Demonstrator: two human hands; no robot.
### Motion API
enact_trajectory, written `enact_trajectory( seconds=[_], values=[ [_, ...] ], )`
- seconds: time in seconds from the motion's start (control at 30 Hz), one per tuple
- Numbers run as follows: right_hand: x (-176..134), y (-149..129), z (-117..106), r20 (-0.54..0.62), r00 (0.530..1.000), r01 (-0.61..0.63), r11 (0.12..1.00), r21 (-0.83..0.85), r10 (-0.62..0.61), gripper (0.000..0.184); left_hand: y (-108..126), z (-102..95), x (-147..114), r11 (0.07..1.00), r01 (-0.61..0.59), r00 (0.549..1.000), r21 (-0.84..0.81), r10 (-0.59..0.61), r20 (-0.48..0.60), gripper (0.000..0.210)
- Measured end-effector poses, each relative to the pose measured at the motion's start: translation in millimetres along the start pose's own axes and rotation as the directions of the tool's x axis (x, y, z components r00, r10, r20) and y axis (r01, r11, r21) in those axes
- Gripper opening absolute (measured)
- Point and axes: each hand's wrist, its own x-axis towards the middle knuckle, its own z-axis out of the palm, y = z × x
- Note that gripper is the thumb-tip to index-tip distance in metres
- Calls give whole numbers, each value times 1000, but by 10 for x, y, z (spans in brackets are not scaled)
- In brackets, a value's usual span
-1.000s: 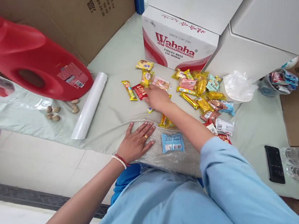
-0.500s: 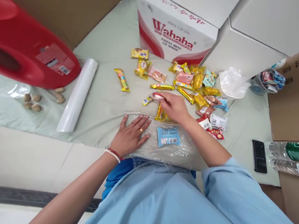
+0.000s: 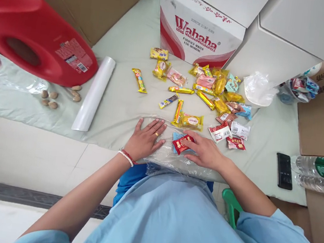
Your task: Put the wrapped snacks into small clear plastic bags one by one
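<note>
My left hand [image 3: 147,138] lies flat, fingers spread, on a clear plastic sheet [image 3: 166,153] at the front of the table. To its right a red snack packet [image 3: 183,144] lies on top of a light blue packet [image 3: 175,136], mostly covering it. My right hand [image 3: 207,150] is over the red packet's right side, fingers apart, a fingertip touching it and not gripped around it. Just beyond are a yellow-wrapped cake [image 3: 192,121], a slim yellow bar [image 3: 177,112] and a dark-and-yellow stick packet [image 3: 169,101].
Several wrapped snacks [image 3: 205,81] lie before a Wahaba-style carton marked Wahaha [image 3: 199,31]. Leftward are a white roll [image 3: 94,93], a red jug [image 3: 42,36] and several brown nuts [image 3: 53,95]. Rightward are a white plastic bag [image 3: 258,90], phone [image 3: 284,171] and bottles [image 3: 318,166].
My right hand has come back toward me from among the snacks with the red packet, which now rests on the light blue one. My left hand stays flat. The view has shifted slightly.
</note>
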Motion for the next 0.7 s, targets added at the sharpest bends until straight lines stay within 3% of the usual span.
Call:
enact_trajectory(
  seconds=[0.17, 0.33, 0.43, 0.5, 0.6, 0.7],
  values=[
    [204, -59, -177, 173, 985, 3, 1000, -8, -1, 30, -1, 2, -14, 1000, 1, 1000, 14, -1, -12, 61],
    [223, -84, -102, 128, 977, -175, 985, 5, 173, 27, -16, 18, -6, 1000, 3, 1000, 14, -2, -16, 59],
    [192, -82, -52, 102, 976, -196, 980, 32, 192, 26, -61, 26, -5, 1000, -11, 1000, 5, 11, -23, 57],
    [93, -55, -52, 27, 985, -172, 983, 61, 171, 28, -81, -2, -48, 1000, -30, 996, 7, 31, -79, 56],
    [-253, 10, -81, -173, 974, -127, 985, 118, 146, 19, -48, -101, -233, 996, -79, 965, 46, 88, -249, 54],
    [-753, 30, -70, -221, 970, -64, 984, 164, 100, 17, 53, -178, -537, 952, -299, 909, 62, 304, -286, 53]
  ],
)
